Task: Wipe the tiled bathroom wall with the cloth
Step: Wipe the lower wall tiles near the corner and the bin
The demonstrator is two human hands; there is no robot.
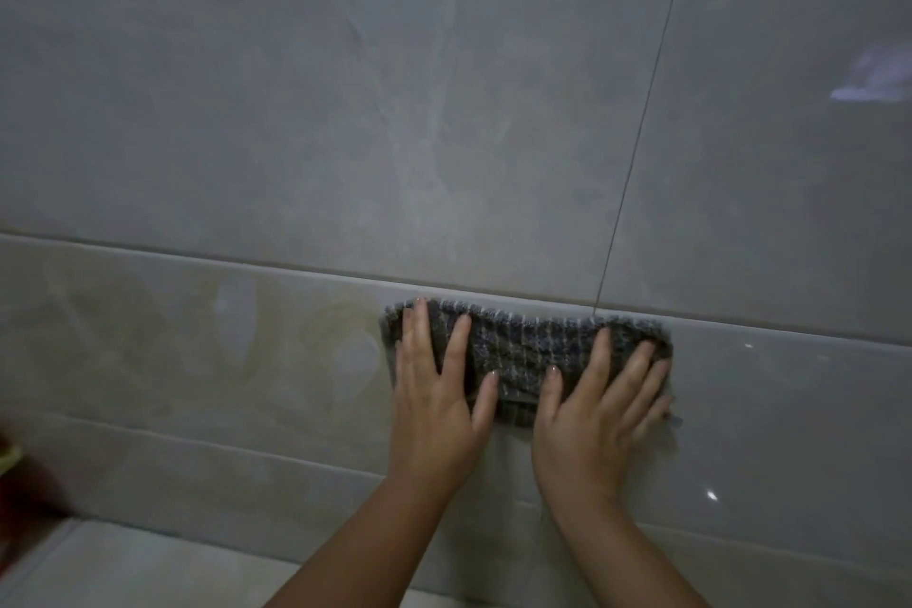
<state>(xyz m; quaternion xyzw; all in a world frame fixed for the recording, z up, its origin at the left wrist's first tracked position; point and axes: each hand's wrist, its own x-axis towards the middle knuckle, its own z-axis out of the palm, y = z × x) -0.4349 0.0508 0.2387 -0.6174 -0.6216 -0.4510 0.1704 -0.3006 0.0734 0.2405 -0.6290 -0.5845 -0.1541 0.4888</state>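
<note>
Grey checked cloth (528, 351), spread against grey tiled wall (296, 114): left hand (437, 390), right hand (599, 405) flat, fingers splayed, pressing for broad wiping contact.

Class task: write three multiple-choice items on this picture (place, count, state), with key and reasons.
1. Where is the dark grey checked cloth on the grey tiled wall?
A. just below the horizontal joint
B. on the upper tile
C. on the floor
2. How many hands press it?
A. none
B. one
C. two
3. How do the fingers lie?
A. in fists
B. straight, flat
C. pinching a corner
Key: 1A, top edge meets the joint; 2C, left hand and right hand both press; 3B, fingers spread on fabric.
</note>
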